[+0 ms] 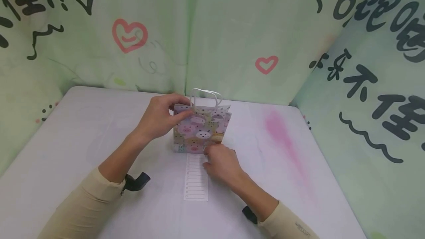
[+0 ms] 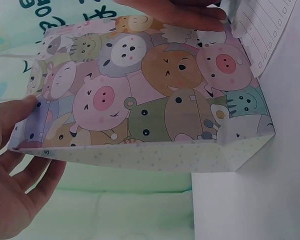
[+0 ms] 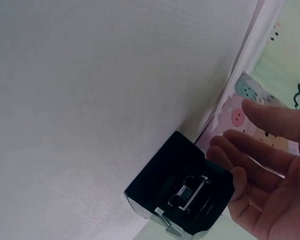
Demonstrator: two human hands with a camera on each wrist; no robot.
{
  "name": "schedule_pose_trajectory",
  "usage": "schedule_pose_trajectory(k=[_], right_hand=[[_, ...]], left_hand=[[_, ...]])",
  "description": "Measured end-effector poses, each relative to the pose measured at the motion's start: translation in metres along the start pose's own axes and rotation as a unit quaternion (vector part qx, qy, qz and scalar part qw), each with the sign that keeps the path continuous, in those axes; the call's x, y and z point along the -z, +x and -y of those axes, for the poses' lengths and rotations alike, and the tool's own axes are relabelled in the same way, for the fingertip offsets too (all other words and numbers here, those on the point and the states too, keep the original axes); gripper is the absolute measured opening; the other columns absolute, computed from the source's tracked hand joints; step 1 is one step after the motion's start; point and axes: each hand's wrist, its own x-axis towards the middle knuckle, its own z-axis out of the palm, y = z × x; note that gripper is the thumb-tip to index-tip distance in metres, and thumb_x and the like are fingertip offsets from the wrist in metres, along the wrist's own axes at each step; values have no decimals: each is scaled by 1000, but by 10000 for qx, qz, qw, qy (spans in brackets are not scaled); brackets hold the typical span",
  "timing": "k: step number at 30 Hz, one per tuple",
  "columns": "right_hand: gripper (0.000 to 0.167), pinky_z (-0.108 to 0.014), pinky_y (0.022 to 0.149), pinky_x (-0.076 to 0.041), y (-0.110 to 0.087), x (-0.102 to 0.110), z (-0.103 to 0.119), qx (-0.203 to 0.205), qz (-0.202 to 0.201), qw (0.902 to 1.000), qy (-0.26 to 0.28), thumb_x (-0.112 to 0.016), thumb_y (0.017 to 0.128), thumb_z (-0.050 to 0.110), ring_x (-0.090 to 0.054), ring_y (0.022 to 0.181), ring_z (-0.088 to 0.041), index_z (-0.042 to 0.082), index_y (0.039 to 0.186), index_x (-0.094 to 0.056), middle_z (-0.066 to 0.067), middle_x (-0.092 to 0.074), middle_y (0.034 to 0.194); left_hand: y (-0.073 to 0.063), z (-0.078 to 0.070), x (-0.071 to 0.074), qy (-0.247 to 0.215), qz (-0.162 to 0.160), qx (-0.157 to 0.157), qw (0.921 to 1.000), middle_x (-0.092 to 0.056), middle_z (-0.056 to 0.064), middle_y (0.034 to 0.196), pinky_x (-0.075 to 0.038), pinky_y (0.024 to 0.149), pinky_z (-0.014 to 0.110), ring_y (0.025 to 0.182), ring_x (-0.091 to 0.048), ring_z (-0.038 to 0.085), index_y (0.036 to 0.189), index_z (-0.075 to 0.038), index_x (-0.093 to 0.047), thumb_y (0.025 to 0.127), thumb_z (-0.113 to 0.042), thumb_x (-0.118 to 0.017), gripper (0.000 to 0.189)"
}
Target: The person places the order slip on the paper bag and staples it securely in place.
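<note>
Bag (image 1: 203, 134) (on table (image 1: 159, 209)) behind paper (image 1: 196, 183)

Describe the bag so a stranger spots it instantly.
On the white table, just beyond the checklist strip, is the bag. Unlike that lined white strip, it is covered in cartoon animal faces and topped with white loop handles.

from where i stand, the left sleeve (image 1: 83, 202) looks cream and creased, the matching right sleeve (image 1: 282, 221) carries a small grey marking (image 1: 302, 228); a curved black fitting (image 1: 137, 183) juts out by the left cuff (image 1: 111, 185), a stubbier black piece (image 1: 249, 215) by the right
</note>
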Motion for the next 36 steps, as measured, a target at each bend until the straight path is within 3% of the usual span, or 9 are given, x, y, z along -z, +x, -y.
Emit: schedule_pose_trajectory(k=[7,21,36], right_hand=[[26,-26,59,-47,3,-3,1,-19,61,9999,-149,-84,86,14,-57,68,-14,6,110,-78,-2,-71,87],[34,-25,57,-46,8,-6,3,45,274,9987,-435,-85,85,17,-56,68,-14,2,113,-74,-7,-73,93],[34,-26,62,-49,12,-10,2,88,293,9980,-549,-87,83,19,-55,71,-16,3,111,-76,-6,-65,94]], left_hand=[[4,2,-2,-35,-145,-54,9999,-79,5,109,-57,77,37,90,-70,20,112,-9,-78,91,-15,-82,22],[8,4,-3,46,-414,-149,9990,-80,7,106,-61,77,40,88,-74,21,108,-7,-79,89,-13,-83,20],[12,7,-3,-198,-237,270,9992,-79,8,105,-62,78,43,90,-76,24,110,-8,-77,94,-20,-79,20]])
